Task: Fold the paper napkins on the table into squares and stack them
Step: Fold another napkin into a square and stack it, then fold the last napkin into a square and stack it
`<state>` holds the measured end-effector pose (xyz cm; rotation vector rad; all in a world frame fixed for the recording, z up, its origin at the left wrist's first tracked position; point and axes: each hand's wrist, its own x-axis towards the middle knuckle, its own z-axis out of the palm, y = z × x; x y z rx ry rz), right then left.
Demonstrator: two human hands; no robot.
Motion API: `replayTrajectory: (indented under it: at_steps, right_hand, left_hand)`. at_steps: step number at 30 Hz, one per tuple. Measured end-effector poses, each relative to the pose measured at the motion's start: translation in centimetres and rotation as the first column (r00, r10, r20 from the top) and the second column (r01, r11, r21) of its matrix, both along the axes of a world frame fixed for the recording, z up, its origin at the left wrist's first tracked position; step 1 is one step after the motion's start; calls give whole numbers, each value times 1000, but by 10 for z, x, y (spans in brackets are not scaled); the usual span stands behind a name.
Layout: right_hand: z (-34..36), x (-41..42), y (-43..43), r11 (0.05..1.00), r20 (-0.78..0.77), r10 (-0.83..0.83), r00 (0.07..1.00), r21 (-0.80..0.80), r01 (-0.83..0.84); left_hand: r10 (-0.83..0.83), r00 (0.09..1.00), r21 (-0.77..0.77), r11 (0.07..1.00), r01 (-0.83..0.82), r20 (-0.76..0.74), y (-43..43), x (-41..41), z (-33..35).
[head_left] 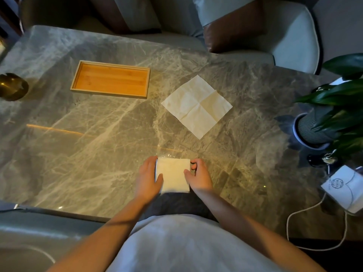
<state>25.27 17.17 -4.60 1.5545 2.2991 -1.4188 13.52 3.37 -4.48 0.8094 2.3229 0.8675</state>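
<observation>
A folded square napkin (pixel 172 174) lies on the marble table (pixel 88 154) near its front edge. My left hand (pixel 149 177) clasps its left side, thumb on top. My right hand (pixel 199 176) clasps its right side, thumb resting on the paper. Farther back, an unfolded cream napkin (pixel 196 106) with visible crease lines lies flat, turned like a diamond. Neither hand touches it.
An empty wooden tray (pixel 110 79) sits at the back left. A brass bowl (pixel 12 86) stands at the left edge. At the right are a potted plant (pixel 322 122), a white paper bag (pixel 343 187) and a cord (pixel 298 213). Chairs stand beyond the table.
</observation>
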Motion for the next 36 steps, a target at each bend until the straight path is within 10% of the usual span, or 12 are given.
replayTrajectory:
  at_steps: [4,12,20,27,36]
  right_hand:
    - [5,7,-5,879,124,318,940,334,-341]
    - [-16,21,-6,646,421,586,692,272,-713]
    - [-18,31,6,644,320,600,733,351,-680]
    - [-7,16,28,864,-47,384,922,370,-341]
    - [-2,-22,70,940,-102,172,980,314,-132]
  left_hand:
    - [-311,923,-234,937,259,-225,-6,1,-6]
    - [-614,772,-556,704,442,-163,-6,0,-22]
    - [-534,835,-461,779,425,-133,-9,-11,-17]
    - [-259,959,-148,959,242,-113,10,-25,-9]
    - [-315,944,29,947,319,-97,121,-72,18]
